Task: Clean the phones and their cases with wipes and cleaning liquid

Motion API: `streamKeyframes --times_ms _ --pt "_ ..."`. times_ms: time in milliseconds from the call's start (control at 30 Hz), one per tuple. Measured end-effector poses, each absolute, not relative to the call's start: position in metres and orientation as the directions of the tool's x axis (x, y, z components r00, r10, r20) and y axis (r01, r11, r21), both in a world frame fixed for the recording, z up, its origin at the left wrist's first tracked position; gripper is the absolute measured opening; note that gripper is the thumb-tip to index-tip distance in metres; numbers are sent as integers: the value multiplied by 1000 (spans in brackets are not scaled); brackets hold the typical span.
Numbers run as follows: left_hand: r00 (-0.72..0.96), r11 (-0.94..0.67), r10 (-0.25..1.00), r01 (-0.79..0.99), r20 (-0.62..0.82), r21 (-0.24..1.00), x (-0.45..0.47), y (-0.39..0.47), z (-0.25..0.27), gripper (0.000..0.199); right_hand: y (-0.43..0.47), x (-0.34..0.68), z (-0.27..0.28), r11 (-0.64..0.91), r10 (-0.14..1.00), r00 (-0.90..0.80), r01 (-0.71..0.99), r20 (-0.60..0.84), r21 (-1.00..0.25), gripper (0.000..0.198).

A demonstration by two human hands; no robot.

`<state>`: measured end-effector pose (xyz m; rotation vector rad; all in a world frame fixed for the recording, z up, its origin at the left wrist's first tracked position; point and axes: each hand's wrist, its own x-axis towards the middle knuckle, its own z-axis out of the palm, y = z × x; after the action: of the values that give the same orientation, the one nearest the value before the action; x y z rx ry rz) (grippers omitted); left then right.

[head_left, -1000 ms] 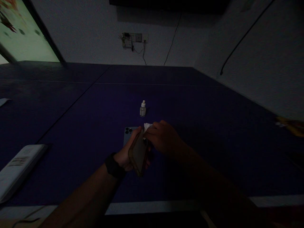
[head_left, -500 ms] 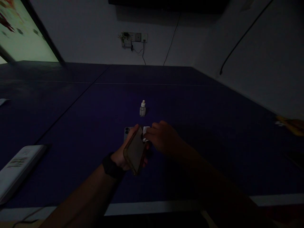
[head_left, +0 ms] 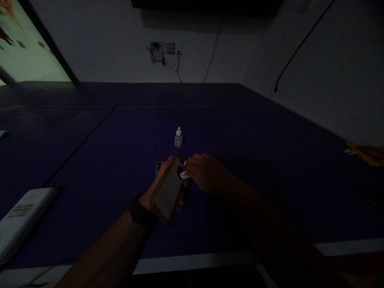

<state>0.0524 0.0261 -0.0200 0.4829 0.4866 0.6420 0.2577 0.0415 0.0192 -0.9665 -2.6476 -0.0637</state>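
My left hand [head_left: 158, 180] is closed around a phone case [head_left: 168, 194], holding it tilted above the table, thumb along its upper left edge. The case looks worn, with a brownish rim and a dark camera cutout near its top. Between the fingers of my right hand [head_left: 207, 172] is a white tissue [head_left: 185, 175], pressed at the case's upper right edge beside the cutout. Partly hidden behind my left hand, a phone [head_left: 158, 168] lies on the table with its camera lenses showing. Beyond the hands a small white-capped dropper bottle [head_left: 178, 141] stands upright.
The dark blue table [head_left: 114, 152] has a pale front edge. A white box [head_left: 25, 218] with printing lies at the left. At the far right is a yellowish item [head_left: 367, 154]. Sockets with cables [head_left: 166, 49] are on the back wall.
The case has tilted so more of its flat face and the cutout show. My right hand and the tissue have shifted slightly along the case's edge; the view moved a little.
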Motion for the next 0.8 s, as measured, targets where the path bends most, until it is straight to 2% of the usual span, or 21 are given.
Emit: streamKeyframes --times_ms 67,133,167,233,300,400,567,733,800 --pt "674 646 688 -403 -267 648 57 27 -13 64 48 264 16 726 666 -583 650 465 -226 20" --pt "541 543 800 -473 -258 694 63 25 -4 63 56 270 11 644 715 -332 655 615 -395 22" --pt "460 499 846 -505 -269 704 66 23 0 61 59 271 9 591 740 -197 647 643 -482 22" --pt "299 421 905 -544 -302 725 72 17 7 54 65 273 5 488 790 5 599 612 -635 20" --pt "200 349 937 -590 -286 728 78 13 10 38 68 272 1 417 833 94 542 545 -730 20" --pt "229 331 943 -616 -240 715 85 12 8 23 70 270 -3 386 858 118 496 501 -778 22" --pt "240 309 951 -698 -196 646 85 14 3 23 72 271 -7 343 882 163 424 443 -838 24" --pt "489 509 855 -725 -173 464 78 12 8 33 79 274 -9 301 892 230 341 390 -890 26" --pt "523 542 835 -721 -173 432 76 10 9 40 83 276 -10 292 890 260 306 375 -906 27"
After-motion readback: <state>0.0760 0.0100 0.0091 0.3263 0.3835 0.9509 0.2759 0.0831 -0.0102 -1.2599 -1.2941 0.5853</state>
